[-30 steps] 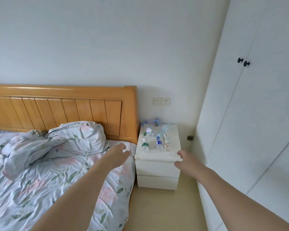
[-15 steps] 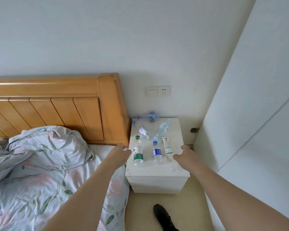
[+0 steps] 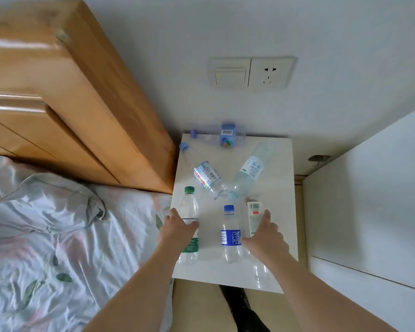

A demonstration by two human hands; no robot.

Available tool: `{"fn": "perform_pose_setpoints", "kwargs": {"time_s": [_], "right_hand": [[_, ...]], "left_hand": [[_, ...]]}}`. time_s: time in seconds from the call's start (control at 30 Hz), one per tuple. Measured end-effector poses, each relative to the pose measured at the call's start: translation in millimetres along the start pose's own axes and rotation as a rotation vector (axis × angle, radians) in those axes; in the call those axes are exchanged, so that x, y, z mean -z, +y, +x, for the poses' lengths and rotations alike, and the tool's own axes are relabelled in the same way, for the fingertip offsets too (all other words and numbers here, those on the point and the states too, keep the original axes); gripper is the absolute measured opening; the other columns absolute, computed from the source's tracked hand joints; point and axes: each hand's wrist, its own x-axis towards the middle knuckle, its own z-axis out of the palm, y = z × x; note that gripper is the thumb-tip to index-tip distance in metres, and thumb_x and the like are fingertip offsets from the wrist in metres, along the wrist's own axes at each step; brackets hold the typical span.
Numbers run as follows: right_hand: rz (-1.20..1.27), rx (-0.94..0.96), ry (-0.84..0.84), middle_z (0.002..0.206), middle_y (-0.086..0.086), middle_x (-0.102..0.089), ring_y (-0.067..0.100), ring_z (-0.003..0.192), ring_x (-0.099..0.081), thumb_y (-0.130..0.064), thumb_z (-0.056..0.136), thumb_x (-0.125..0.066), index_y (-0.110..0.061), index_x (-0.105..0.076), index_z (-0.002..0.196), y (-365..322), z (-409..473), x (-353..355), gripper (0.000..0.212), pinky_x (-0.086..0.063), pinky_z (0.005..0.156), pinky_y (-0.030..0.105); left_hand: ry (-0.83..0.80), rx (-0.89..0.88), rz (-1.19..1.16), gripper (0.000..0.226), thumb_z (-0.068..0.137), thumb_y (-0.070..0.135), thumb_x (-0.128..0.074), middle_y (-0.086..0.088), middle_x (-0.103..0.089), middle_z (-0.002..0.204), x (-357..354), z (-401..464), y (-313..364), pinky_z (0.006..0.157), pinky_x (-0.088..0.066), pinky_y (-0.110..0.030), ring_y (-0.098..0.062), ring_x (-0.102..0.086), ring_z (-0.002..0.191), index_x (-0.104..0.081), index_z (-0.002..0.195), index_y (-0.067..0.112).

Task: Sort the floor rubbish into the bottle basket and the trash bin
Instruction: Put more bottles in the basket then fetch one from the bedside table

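From the head view, on the white bedside cabinet [image 3: 283, 164], the left hand [image 3: 177, 230] grasps an upright green-capped clear plastic bottle [image 3: 189, 212] while the right hand [image 3: 265, 236], fingers spread, reaches between a blue-labelled clear bottle [image 3: 230, 232] and a barcoded white-labelled bottle [image 3: 255, 215], labels unreadable.

A white bedside desk [image 3: 280, 154] stands between a wooden headboard [image 3: 86, 97] and a white wardrobe [image 3: 369, 200], beneath a wall switch [image 3: 230, 74] and socket [image 3: 270, 73]; floral bedding [image 3: 58, 236] lies rumpled left, beige floor [image 3: 197, 305] below.
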Motion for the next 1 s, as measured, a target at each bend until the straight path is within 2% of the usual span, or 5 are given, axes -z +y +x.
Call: {"fn": "perform_pose_setpoints", "kwargs": {"time_s": [0.13,0.43,0.67,0.8,1.0], "right_hand": [[0.085,-0.036,-0.05,0.128,0.011,-0.045,0.032,0.111,-0.056,-0.054,0.076,-0.067,-0.025,0.012,0.151,10,25,-19,0.113,-0.048,0.088,0.04],[0.018,0.004,-0.012,0.111,0.006,-0.047,0.028,0.098,-0.057,-0.051,0.067,-0.071,-0.024,-0.009,0.142,-3,1,23,0.102,-0.054,0.084,0.044],[-0.131,0.216,0.12,0.116,0.011,-0.048,0.032,0.103,-0.055,-0.051,0.072,-0.065,-0.02,-0.006,0.147,-58,-88,65,0.1,-0.05,0.083,0.039],[-0.241,0.38,0.185,0.121,0.012,-0.047,0.032,0.107,-0.053,-0.053,0.072,-0.062,-0.019,-0.003,0.149,-103,-152,58,0.103,-0.048,0.085,0.039],[-0.339,0.666,0.076,0.122,0.012,-0.048,0.033,0.108,-0.053,-0.06,0.066,-0.064,-0.02,-0.012,0.145,-152,-269,-21,0.103,-0.05,0.086,0.041]], "left_hand": [[-0.073,0.097,0.041,0.058,0.078,0.047,-0.065,-0.007,-0.057,0.114,-27,28,-9,0.088,-0.051,-0.043,-0.031,-0.058,0.103,-0.038,0.117,0.014],[-0.131,0.164,-0.117,0.064,0.051,0.052,-0.064,0.001,-0.064,0.088,-6,-1,-24,0.078,-0.058,-0.038,-0.018,-0.064,0.079,-0.052,0.103,0.018],[0.019,0.101,-0.342,0.056,0.073,0.041,-0.068,0.001,-0.054,0.093,71,-97,-52,0.065,-0.047,-0.032,-0.016,-0.056,0.081,-0.04,0.113,0.015],[0.134,0.081,-0.458,0.061,0.065,0.044,-0.066,-0.002,-0.058,0.099,109,-151,-97,0.079,-0.055,-0.041,-0.023,-0.059,0.09,-0.04,0.113,0.017],[0.373,0.12,-0.621,0.075,0.079,0.035,-0.067,0.002,-0.052,0.096,135,-246,-227,0.068,-0.047,-0.032,-0.023,-0.056,0.089,-0.028,0.142,0.024]]}}
